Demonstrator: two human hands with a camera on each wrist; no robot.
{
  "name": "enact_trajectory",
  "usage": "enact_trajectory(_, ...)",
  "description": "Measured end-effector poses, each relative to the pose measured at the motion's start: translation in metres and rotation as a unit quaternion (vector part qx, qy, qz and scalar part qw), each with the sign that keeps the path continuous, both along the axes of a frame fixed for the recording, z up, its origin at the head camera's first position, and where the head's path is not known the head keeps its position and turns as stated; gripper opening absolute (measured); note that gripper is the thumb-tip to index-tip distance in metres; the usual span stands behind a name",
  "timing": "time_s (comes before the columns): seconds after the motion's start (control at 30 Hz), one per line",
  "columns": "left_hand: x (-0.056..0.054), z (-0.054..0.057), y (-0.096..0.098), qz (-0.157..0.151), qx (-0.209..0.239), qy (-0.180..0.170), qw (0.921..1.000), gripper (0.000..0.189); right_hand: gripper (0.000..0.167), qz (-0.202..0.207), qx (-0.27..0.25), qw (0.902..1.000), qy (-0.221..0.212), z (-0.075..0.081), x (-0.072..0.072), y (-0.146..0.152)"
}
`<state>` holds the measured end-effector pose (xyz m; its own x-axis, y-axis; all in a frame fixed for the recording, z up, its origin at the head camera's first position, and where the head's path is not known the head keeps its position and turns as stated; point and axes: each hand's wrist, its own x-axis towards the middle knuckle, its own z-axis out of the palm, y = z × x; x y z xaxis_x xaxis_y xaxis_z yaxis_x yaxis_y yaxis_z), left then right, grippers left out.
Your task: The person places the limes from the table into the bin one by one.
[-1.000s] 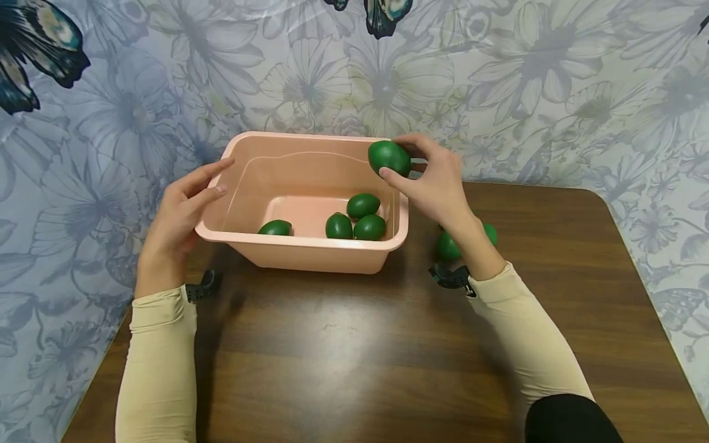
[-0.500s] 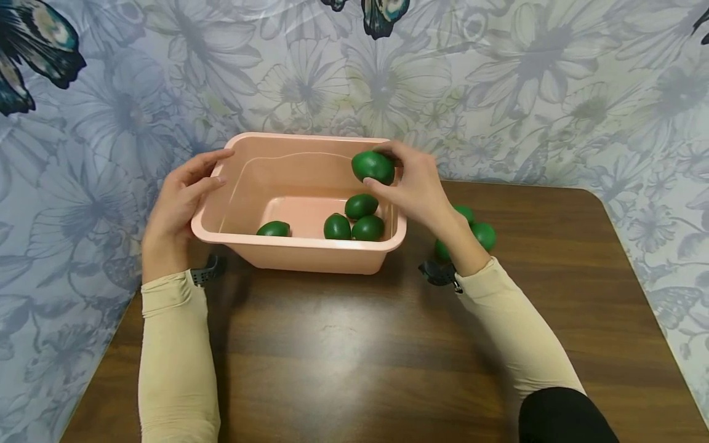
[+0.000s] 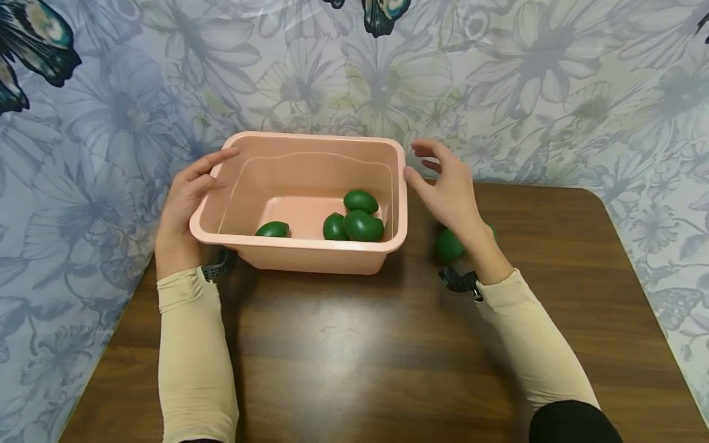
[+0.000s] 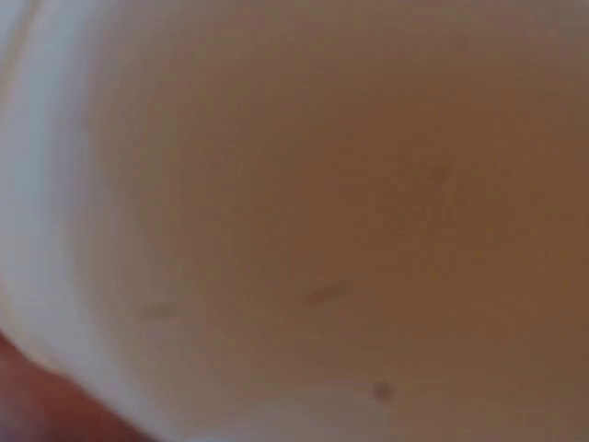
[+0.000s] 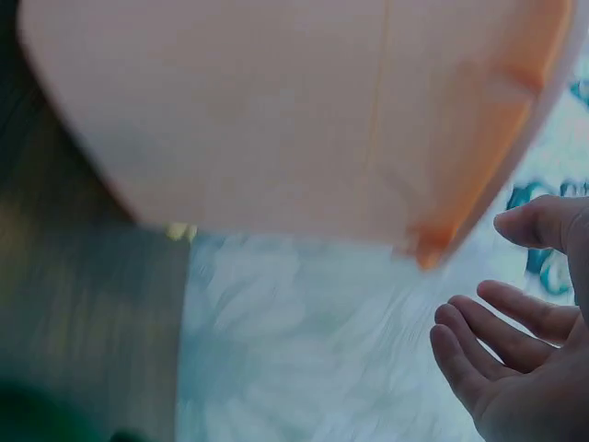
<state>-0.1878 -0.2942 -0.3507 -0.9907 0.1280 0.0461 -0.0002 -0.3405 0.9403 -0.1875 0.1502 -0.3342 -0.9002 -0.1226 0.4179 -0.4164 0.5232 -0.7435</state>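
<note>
My left hand [image 3: 185,191] grips the left rim of a peach plastic basin [image 3: 299,257], thumb over the edge. Inside, at the right, a smooth dark green oval fruit [image 3: 362,226] lies against a second green fruit [image 3: 334,227] and a third green fruit [image 3: 361,201]. A separate green fruit [image 3: 272,229] sits to the left, partly hidden by the front wall. Just outside the right rim is my right hand [image 3: 445,191], holding nothing, fingers relaxed and spread; the right wrist view shows its fingers [image 5: 515,350] apart from the basin's outer wall [image 5: 230,110]. The left wrist view is a blurred peach surface.
On the brown wooden table [image 3: 332,344], a green fruit [image 3: 447,246] lies beneath my right forearm, with more green showing behind the arm. A floral wall covering [image 3: 310,80] rises right behind the basin. The table's right edge slants away beyond my right arm.
My right hand carried a green fruit over the basin's right rim, let it go onto the others, and moved back right outside the rim. The left hand stays on the basin.
</note>
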Motion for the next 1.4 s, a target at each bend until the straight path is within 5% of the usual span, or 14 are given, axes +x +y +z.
enact_trajectory(0.7,-0.002,-0.003,0.004,0.0,0.034,0.001,0.9994,0.055,0.046,-0.024,0.088,0.9861,-0.139,-0.046,0.028,0.105)
enact_trajectory(1.4,-0.002,-0.005,0.003,-0.008,0.032,0.008,0.9994,0.057,0.069,0.006,0.161,0.9637,-0.213,-0.062,0.056,0.145)
